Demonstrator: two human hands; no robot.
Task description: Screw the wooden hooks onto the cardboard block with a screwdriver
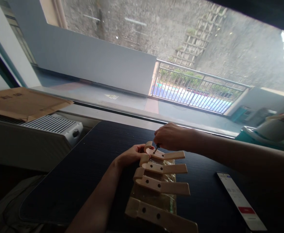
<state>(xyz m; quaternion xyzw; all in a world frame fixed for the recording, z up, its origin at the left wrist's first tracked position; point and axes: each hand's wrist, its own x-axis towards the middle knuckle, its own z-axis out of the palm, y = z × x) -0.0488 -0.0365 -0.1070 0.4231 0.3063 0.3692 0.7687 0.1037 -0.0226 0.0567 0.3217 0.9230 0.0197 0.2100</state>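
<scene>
Several pale wooden hooks [175,188] lie in a row across a shiny, gold-brown flat piece [151,196] on a dark table. Each hook has a curled left end, a straight arm to the right and dark holes or screw heads in the middle. My left hand [131,154] pinches the curled end of the farthest hook [173,156]. Closed in a fist, my right hand [171,136] grips a small screwdriver [156,148]. Its tip slants down onto the left hole of that hook. The handle is mostly hidden in my palm.
The dark table [93,155] runs up to a window ledge. A phone [240,200] with a lit screen lies at right. On the left, a brown envelope [25,102] rests on a white slatted unit [57,124]. A metal railing [192,87] stands outside.
</scene>
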